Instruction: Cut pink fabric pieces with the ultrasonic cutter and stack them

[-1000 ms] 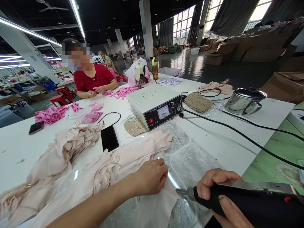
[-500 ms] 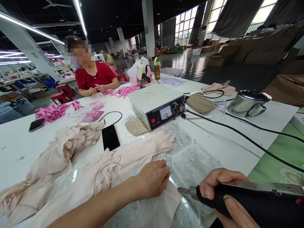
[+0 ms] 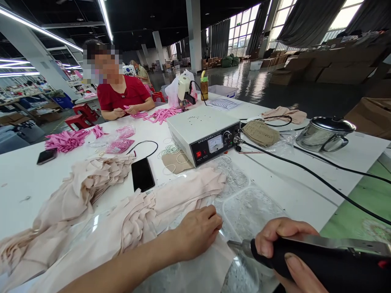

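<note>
My right hand is wrapped round the black handle of a hand-held cutting tool, whose metal tip points left at a pale fabric piece. My left hand rests knuckles-up on that fabric, fingers curled down onto it, right beside the tip. The fabric lies over a clear scratched plastic sheet. A row of stacked beige fabric pieces stretches left from my hand. A black cable runs from the white control box toward the tool.
A black phone lies by a heap of beige fabric. A person in a red shirt handles pink strips across the table. A steel pot, a tan pad and a second phone sit further off.
The view has shifted slightly; both hands stay in nearly the same place on the fabric, with the tool tip still beside my left hand.
</note>
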Motion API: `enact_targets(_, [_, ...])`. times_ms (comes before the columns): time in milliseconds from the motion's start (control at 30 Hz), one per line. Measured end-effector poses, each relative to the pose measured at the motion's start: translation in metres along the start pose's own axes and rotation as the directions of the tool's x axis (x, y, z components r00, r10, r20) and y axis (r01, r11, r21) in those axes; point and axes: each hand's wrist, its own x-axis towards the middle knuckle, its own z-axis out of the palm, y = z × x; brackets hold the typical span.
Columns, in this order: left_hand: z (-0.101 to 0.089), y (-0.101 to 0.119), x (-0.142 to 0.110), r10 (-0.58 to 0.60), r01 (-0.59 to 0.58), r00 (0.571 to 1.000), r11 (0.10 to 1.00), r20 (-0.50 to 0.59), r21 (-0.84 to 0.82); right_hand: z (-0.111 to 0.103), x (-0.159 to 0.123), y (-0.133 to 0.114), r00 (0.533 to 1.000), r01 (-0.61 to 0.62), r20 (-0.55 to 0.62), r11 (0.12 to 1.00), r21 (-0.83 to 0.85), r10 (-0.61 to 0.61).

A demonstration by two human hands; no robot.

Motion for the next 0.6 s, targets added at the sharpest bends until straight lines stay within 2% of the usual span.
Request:
enact_targets(233, [0.010,-0.001,-0.010,0.125,-0.121,0.990,0.991,-0.061,0.059,-0.002,-0.002,0.002,0.999,-0.018,-0.027,1.000,0.018,0.018])
enact_targets(400, [0.007,0.001,-0.015,0.250,-0.234,0.953,0.966,-0.173,0.107,0.000,-0.002,0.002,0.999,-0.030,-0.034,0.999,0.045,0.032])
enact_targets(600, [0.002,0.013,-0.022,0.227,-0.207,0.952,0.972,-0.205,0.115,0.000,-0.004,0.002,0.995,-0.049,-0.076,0.993,0.107,0.057])
